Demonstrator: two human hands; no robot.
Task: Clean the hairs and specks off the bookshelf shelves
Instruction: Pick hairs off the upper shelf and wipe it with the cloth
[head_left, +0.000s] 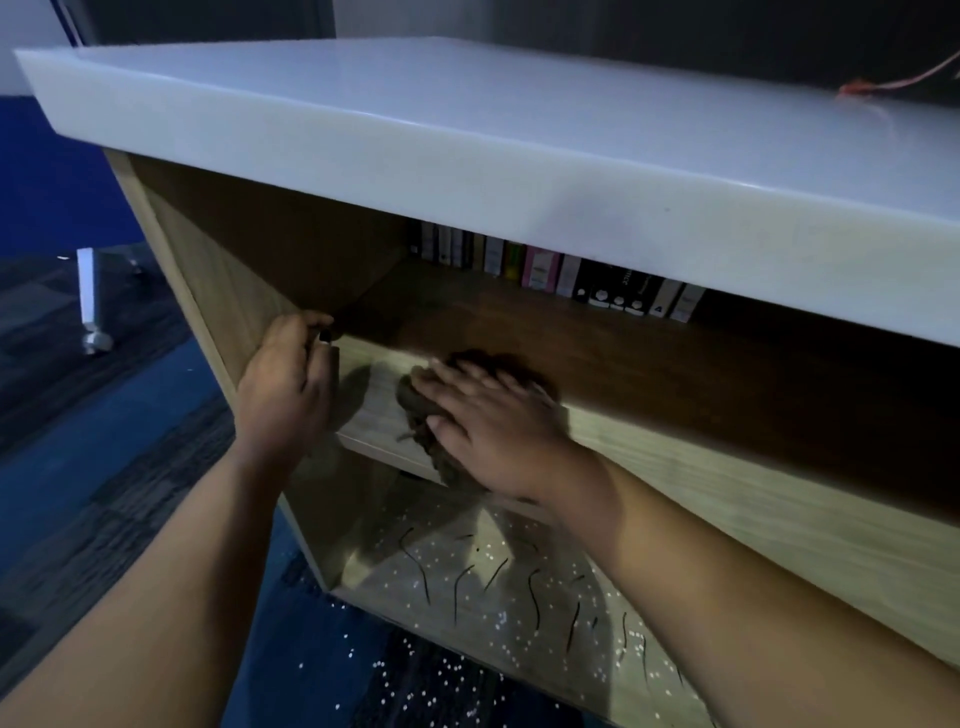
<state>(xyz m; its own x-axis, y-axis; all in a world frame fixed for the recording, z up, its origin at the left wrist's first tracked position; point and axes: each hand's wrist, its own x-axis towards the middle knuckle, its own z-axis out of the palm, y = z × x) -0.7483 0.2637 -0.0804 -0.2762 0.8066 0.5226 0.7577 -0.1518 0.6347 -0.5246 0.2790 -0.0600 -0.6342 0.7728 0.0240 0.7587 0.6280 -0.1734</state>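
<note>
A wooden bookshelf (208, 291) with a thick white top (467, 130) fills the view. My right hand (493, 431) lies flat with fingers spread on a dark brown cloth (415, 410) at the front left of the upper shelf (727, 467). My left hand (288, 384) grips the front edge of the left side panel, fingers curled round it. On the lower shelf (519, 649) lie several dark hairs (535, 597) and many white specks (498, 618).
A row of books (561, 275) stands at the back of the upper shelf. White specks (415, 680) are scattered on the blue carpet in front of the unit. A white wheeled leg (91, 306) stands at left; a red cord (893, 83) lies on the top.
</note>
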